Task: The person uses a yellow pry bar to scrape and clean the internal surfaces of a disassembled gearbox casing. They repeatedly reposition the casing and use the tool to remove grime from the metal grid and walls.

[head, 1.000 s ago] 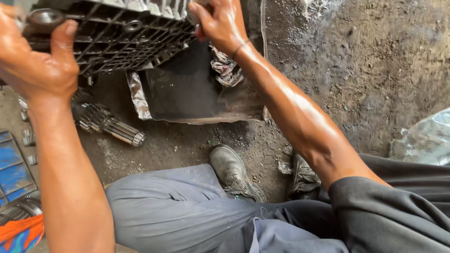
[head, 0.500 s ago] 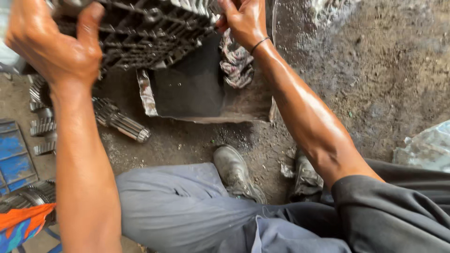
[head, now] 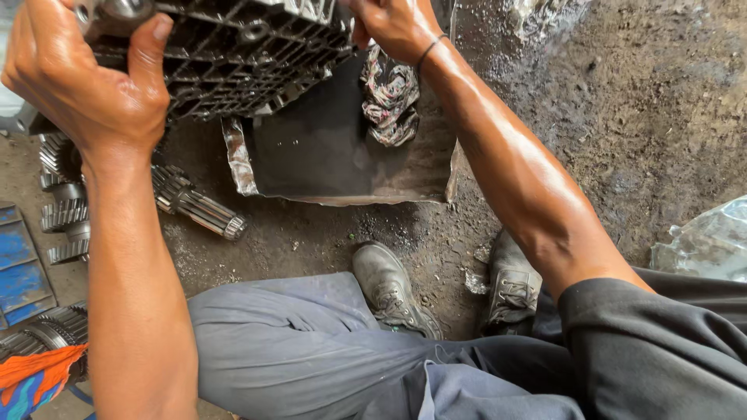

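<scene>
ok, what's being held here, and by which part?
Both hands hold a dark ribbed metal casing: the left hand grips its left end by a round fitting, the right hand its right edge.

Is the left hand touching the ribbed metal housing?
Touching. The head view shows the left hand wrapped over the ribbed metal housing, thumb pressed on its edge.

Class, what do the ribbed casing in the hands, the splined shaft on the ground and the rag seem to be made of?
Casing: probably cast metal, dull grey and grimy, judging by its grid of ribs. Shaft: likely steel, with bright machined splines. Rag: soft patterned cloth, crumpled in folds.
</scene>
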